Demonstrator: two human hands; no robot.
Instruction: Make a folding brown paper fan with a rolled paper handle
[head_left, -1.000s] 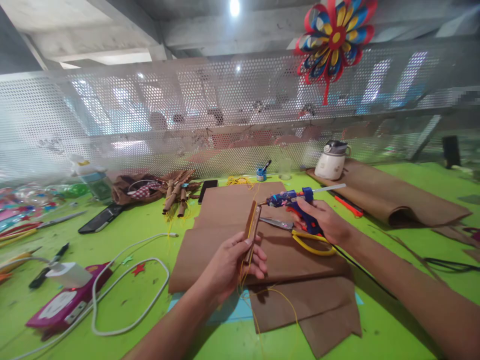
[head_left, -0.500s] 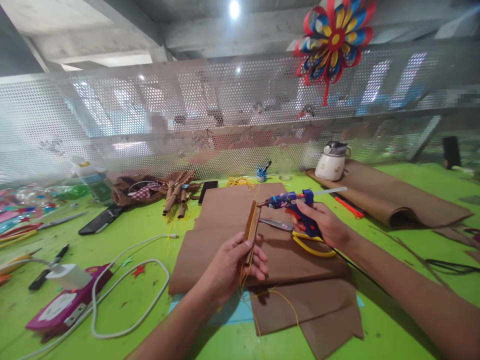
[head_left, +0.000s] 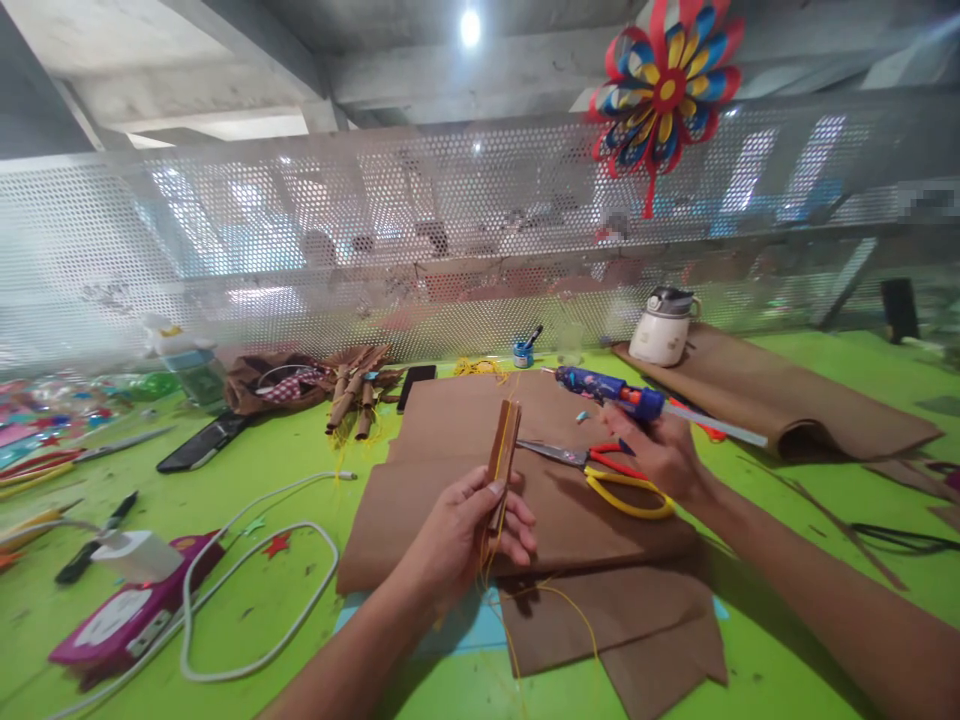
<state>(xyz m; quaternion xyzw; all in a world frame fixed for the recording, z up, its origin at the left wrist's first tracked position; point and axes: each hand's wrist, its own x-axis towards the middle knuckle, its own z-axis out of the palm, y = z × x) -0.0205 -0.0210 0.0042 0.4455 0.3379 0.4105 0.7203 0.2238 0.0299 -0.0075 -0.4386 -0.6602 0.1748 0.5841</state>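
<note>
In the head view, the left hand (head_left: 469, 520) is pinching a brown strip (head_left: 504, 450) upright between thumb and fingers, its lower end partly hidden. The right hand (head_left: 664, 450) is gripping the glue gun (head_left: 611, 390), hiding most of its handle, apart from the strip. Scissors (head_left: 570, 455) are lying on brown paper (head_left: 442, 420) between them.

No word, brand or number readable anywhere. Pale label (head_left: 120, 612) on purple power strip (head_left: 169, 585), toward eight o'clock: faint print, too blurred to read. Glue gun (head_left: 596, 385), toward three o'clock: small markings on blue barrel, illegible. Blue jar (head_left: 523, 354), just off center toward one o'clock: pale marks on side, too small to make out. White jug (head_left: 658, 338), toward three o'clock: faint marks, unclear whether letters or pattern.
</note>
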